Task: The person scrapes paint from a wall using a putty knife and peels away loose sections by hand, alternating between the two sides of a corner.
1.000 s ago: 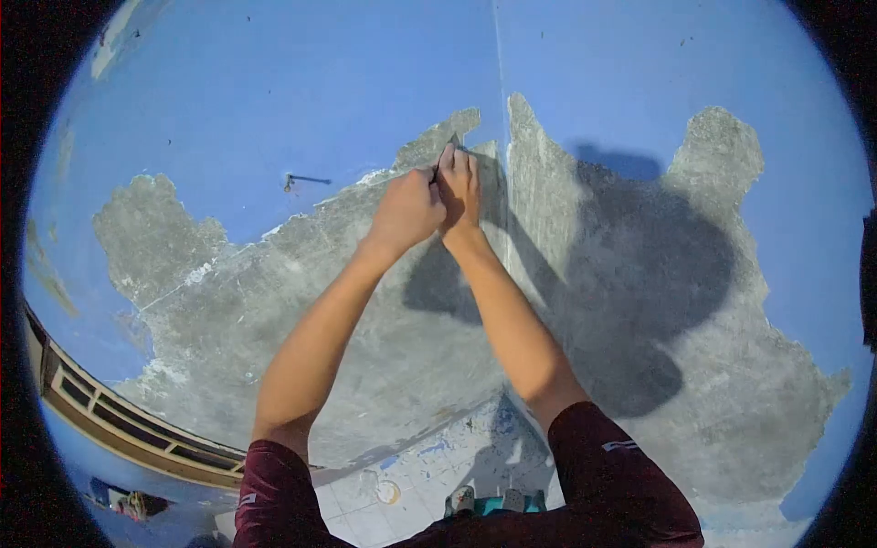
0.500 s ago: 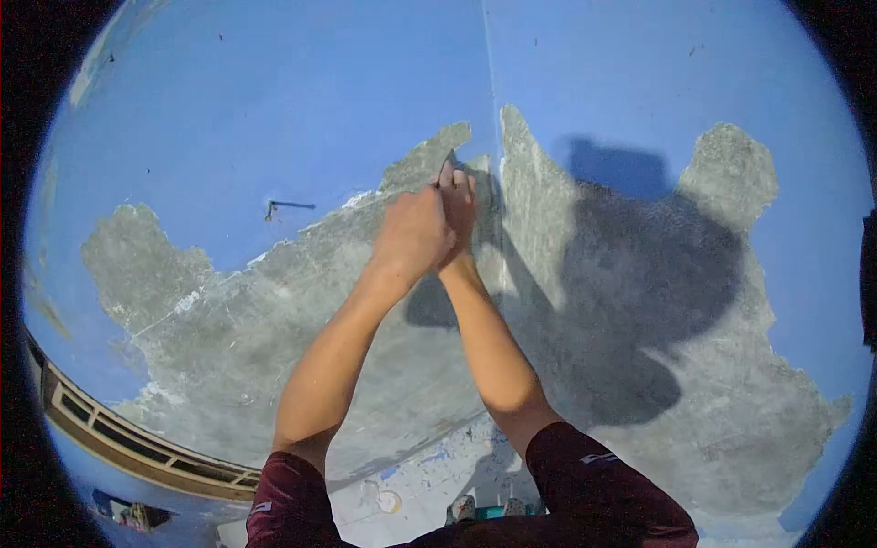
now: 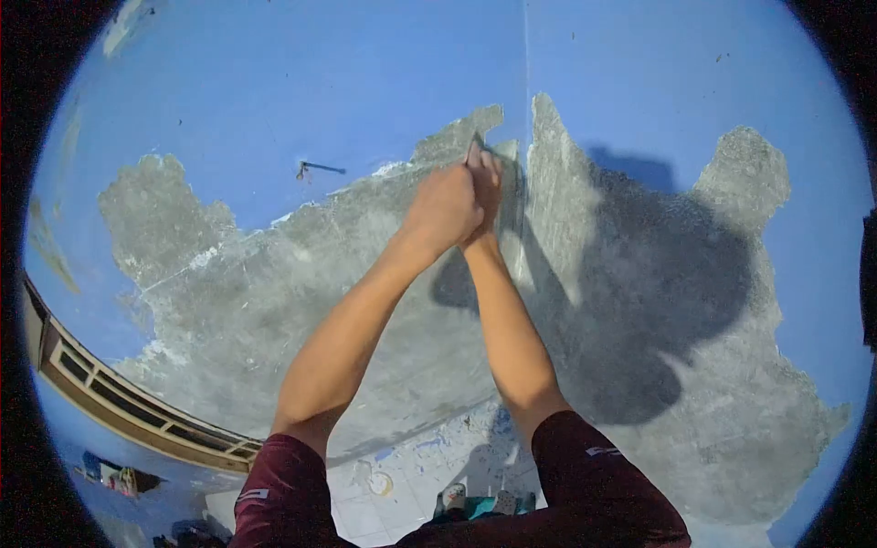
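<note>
Both of my hands are raised together against the wall near its corner. My left hand (image 3: 443,208) is closed in a fist and pressed against my right hand (image 3: 488,187), which is partly hidden behind it. The fingers of my right hand are curled and point up. At the fingertips a thin, dark scraper-like blade (image 3: 476,140) shows; its handle is hidden in my hands. It meets the bare grey patch (image 3: 457,137) just below the ragged edge of the blue paint (image 3: 402,82).
A metal hook (image 3: 320,167) sticks out of the wall on the left. Large bare grey areas (image 3: 301,301) spread either side of the corner. Lower left is a framed opening (image 3: 137,406). Paint flakes lie on the tiled floor (image 3: 411,489); my feet (image 3: 452,496) are on something teal.
The view has shifted, so the wall and my hands appear farther right and higher. My hands stay together at about the same patch of wall, with little change in grip.
</note>
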`<state>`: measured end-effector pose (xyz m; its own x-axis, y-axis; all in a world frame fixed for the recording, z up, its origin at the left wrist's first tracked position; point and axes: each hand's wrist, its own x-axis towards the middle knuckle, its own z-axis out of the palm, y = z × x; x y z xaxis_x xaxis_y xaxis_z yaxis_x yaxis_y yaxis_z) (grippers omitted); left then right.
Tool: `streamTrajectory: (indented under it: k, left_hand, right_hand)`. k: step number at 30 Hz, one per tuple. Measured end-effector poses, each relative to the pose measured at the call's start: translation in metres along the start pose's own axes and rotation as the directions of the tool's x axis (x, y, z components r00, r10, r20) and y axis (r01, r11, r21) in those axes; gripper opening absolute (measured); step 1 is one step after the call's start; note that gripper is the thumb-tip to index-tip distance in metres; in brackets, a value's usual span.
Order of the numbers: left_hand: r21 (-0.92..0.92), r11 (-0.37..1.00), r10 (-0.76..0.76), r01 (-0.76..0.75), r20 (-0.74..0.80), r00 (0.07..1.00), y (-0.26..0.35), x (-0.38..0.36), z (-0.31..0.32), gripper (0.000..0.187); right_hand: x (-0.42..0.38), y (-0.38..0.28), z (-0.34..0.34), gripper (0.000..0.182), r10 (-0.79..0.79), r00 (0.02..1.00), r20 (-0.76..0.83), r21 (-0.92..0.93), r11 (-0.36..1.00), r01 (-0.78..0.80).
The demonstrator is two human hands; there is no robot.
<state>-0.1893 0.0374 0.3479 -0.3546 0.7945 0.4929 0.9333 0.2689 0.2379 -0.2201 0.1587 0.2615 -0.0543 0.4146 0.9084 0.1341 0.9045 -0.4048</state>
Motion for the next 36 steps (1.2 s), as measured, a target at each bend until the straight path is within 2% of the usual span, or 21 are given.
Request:
streamTrajectory:
  k: [3,5,6,8,9,10,11,13,15,17,20,21,22,24,25,27,28,29,31,34,36]
  left_hand:
    - [-0.054,0.997,-0.059,0.054,-0.104,0.993,-0.005,0.003,0.016,0.021]
    - [-0.052,0.997,-0.058,0.054,-0.069,0.996,-0.009,0.012,0.032,0.022]
    - [-0.052,0.998,-0.048,0.046,-0.036,0.998,-0.007,0.022,0.034,0.022]
    - [-0.054,0.997,-0.055,0.054,-0.026,0.998,0.009,0.006,0.016,0.022]
    - [-0.057,0.995,-0.086,0.085,-0.015,0.996,0.014,-0.005,0.007,0.022]
    - [-0.058,0.991,-0.123,0.123,-0.001,0.992,0.017,-0.012,0.002,0.023]
    - [-0.15,0.986,-0.084,0.076,-0.049,0.995,0.02,-0.016,0.001,0.024]
    - [-0.089,0.995,-0.044,0.039,-0.046,0.998,0.019,-0.008,0.02,0.025]
    - [-0.012,1.0,-0.026,0.025,-0.051,0.998,0.025,-0.013,0.023,0.026]
    - [-0.07,0.996,-0.051,0.048,-0.054,0.997,0.012,-0.02,0.022,0.025]
    - [-0.131,0.991,-0.01,-0.006,-0.126,0.992,-0.008,0.013,0.033,0.025]
    - [-0.156,0.986,0.03,-0.058,-0.173,0.984,-0.006,0.02,0.033,0.025]
    - [-0.155,0.986,0.037,-0.065,-0.18,0.983,-0.004,0.024,0.032,0.025]
    - [-0.069,0.998,-0.007,0.004,-0.042,0.999,0.012,0.016,0.023,0.025]
    - [-0.078,0.997,-0.006,0.003,-0.042,0.999,0.01,0.017,0.027,0.025]
    - [-0.203,0.979,-0.049,0.029,-0.092,0.995,0.001,0.019,0.033,0.025]
    - [-0.201,0.979,-0.055,0.035,-0.093,0.994,0.0,0.017,0.037,0.025]
    - [-0.167,0.986,-0.044,0.027,-0.098,0.994,0.002,0.021,0.039,0.024]
    - [-0.108,0.994,0.022,-0.03,-0.073,0.997,0.009,0.015,0.027,0.025]
    - [-0.179,0.984,0.003,-0.019,-0.09,0.996,0.013,0.025,0.027,0.024]
    - [-0.133,0.99,0.032,-0.039,-0.055,0.998,0.015,0.032,0.022,0.021]
  right_hand:
    - [-0.005,0.009,0.004,0.045,-0.087,0.996,0.024,-0.044,0.995,0.088]
    - [0.007,0.018,-0.005,0.045,-0.234,0.957,-0.173,-0.239,0.952,0.19]
    - [0.008,0.019,-0.003,0.045,-0.243,0.952,-0.184,-0.245,0.95,0.195]
    - [-0.013,0.025,0.001,0.039,-0.205,0.978,-0.046,-0.096,0.975,0.2]
    - [-0.009,0.02,-0.005,0.033,-0.186,0.968,0.167,-0.01,0.982,0.19]
    - [-0.008,0.02,-0.007,0.033,-0.185,0.967,0.173,-0.015,0.982,0.19]
    - [-0.01,0.018,-0.008,0.033,-0.199,0.973,0.119,-0.034,0.978,0.204]
    - [-0.014,0.023,-0.008,0.035,-0.252,0.967,-0.024,-0.087,0.965,0.249]
    - [-0.016,0.026,-0.006,0.037,-0.23,0.972,0.046,-0.089,0.968,0.233]
    - [-0.016,0.028,-0.005,0.04,-0.218,0.97,0.107,-0.093,0.969,0.228]
    - [-0.002,0.021,0.007,0.046,-0.06,0.995,-0.079,-0.099,0.994,0.052]
    - [0.009,0.031,0.003,0.047,-0.089,0.994,-0.069,-0.187,0.98,0.075]
    - [0.014,0.033,0.002,0.047,-0.094,0.993,-0.076,-0.189,0.979,0.078]
    - [0.008,0.036,-0.005,0.045,0.059,0.993,0.102,0.078,0.995,-0.067]
    - [0.01,0.04,-0.007,0.045,0.056,0.993,0.105,0.07,0.995,-0.064]
    - [0.013,0.044,-0.006,0.042,0.0,0.997,0.081,-0.071,0.997,0.005]
    - [0.011,0.042,-0.003,0.041,-0.025,0.997,0.071,-0.134,0.99,0.034]
    - [0.011,0.042,-0.003,0.047,0.049,0.993,0.104,-0.052,0.998,-0.044]
    - [-0.005,0.035,0.0,0.049,0.054,0.992,0.116,-0.083,0.996,-0.044]
    - [0.0,0.053,0.007,0.047,-0.226,0.965,-0.135,0.017,0.973,0.231]
    - [0.014,0.058,0.007,0.046,-0.093,0.994,-0.053,0.024,0.995,0.094]
